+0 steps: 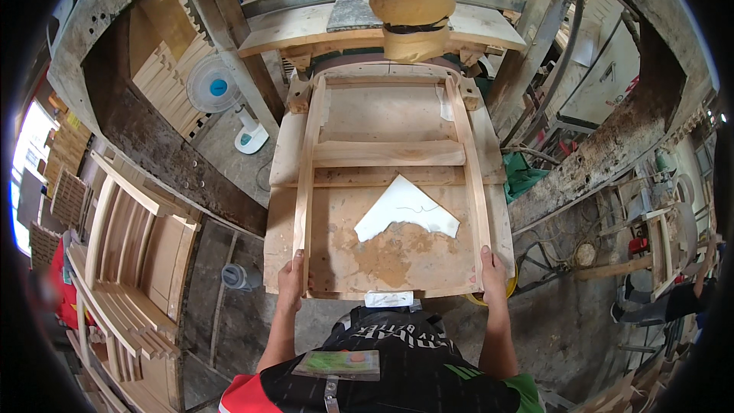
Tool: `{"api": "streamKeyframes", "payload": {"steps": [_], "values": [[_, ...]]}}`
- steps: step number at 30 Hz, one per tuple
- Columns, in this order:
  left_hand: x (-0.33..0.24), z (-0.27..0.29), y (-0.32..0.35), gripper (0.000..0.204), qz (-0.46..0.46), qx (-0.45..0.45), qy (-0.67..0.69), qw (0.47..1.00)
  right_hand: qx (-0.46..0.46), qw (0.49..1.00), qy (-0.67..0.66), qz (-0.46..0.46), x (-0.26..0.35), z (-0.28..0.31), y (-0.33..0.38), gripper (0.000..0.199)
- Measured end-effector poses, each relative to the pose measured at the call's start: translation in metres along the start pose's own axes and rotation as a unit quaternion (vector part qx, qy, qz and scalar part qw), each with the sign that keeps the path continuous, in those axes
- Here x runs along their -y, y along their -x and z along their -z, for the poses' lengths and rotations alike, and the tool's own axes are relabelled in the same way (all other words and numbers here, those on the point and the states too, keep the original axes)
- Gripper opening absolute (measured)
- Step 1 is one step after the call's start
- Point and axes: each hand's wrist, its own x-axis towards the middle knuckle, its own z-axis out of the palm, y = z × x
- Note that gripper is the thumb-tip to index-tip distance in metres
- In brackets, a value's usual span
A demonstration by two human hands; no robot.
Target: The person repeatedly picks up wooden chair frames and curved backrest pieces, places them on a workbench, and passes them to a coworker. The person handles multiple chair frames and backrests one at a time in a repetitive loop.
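- Timber frame (388,154), pale and ladder-like, lies over the worn plywood board (279,206); from my remote seat I see it stretching away from the wearer, its near ends in the grip.
- Left hand (291,279): I see it closed around the near end of the left side rail (307,183), thumb uppermost; the fingers underneath are hidden from me.
- Right hand (493,275): I see the same narrow hold on the near end of the right side rail (472,183), thumb up along the wood.
- Nearly all of the frame lies beyond the two hands, which sit well apart, one at each near corner; its middle crossbar is well ahead of both.
- Between the rails I make out a white angular sheet (405,210) with a ragged near edge, bordered by brown dust (386,256), nearer the wearer than the crossbar.
- Past the far end, I have a bulky yellow wrapped machine part (409,8) above the board.
- Off to the left I view a white fan (218,86) with a blue hub, a stack of curved wooden parts (126,237) and a pale bucket (237,277).
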Motion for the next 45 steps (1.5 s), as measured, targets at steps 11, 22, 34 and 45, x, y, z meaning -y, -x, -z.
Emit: {"api": "streamKeyframes", "payload": {"steps": [11, 22, 34, 45], "values": [[0.002, 0.002, 0.0, 0.057, -0.03, 0.0, 0.041, 0.999, -0.023, 0.999, 0.027, -0.002, 0.006, -0.002, 0.008, 0.06], [0.001, 0.002, 0.002, 0.059, -0.03, 0.002, 0.029, 0.999, -0.032, 0.999, 0.04, 0.004, 0.01, -0.004, 0.011, 0.06], [-0.006, 0.007, 0.008, 0.057, -0.027, 0.005, 0.004, 1.0, -0.008, 1.0, 0.014, -0.011, 0.017, -0.002, 0.013, 0.055], [0.012, 0.003, 0.0, 0.061, -0.035, 0.025, -0.011, 0.999, 0.017, 0.999, 0.038, -0.03, -0.003, -0.006, 0.003, 0.057]]}}
